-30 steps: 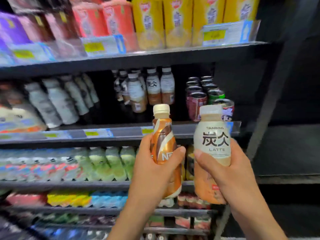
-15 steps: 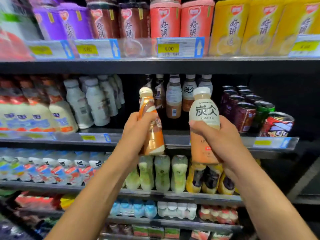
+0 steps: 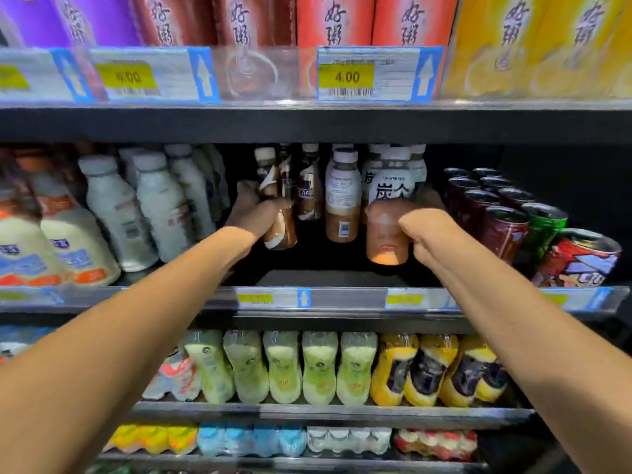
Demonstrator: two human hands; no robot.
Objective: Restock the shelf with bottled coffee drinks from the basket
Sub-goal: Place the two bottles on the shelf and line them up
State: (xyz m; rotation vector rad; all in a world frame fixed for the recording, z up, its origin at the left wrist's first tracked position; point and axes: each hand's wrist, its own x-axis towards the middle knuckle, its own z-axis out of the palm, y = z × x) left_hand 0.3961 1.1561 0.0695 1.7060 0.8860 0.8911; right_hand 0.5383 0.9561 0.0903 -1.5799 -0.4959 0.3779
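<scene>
Both my arms reach into the middle shelf (image 3: 335, 278). My left hand (image 3: 253, 217) grips a brown-and-white coffee bottle (image 3: 278, 230), held just above the shelf floor in front of a row of similar brown coffee bottles (image 3: 307, 186). My right hand (image 3: 410, 227) grips a cream latte bottle (image 3: 388, 200) with black characters on its label, at the front of a row of matching latte bottles (image 3: 343, 196). The basket is out of view.
White milk-drink bottles (image 3: 150, 203) stand left of the coffee rows, dark and green cans (image 3: 502, 220) to the right. The shelf above carries tall cartons (image 3: 338, 25) and price tags (image 3: 376, 75). Green and yellow bottles (image 3: 284, 367) fill the shelf below.
Both hands have moved forward and up from in front of the shelf edge into the middle shelf, carrying their bottles up to the coffee rows. The camera has come closer.
</scene>
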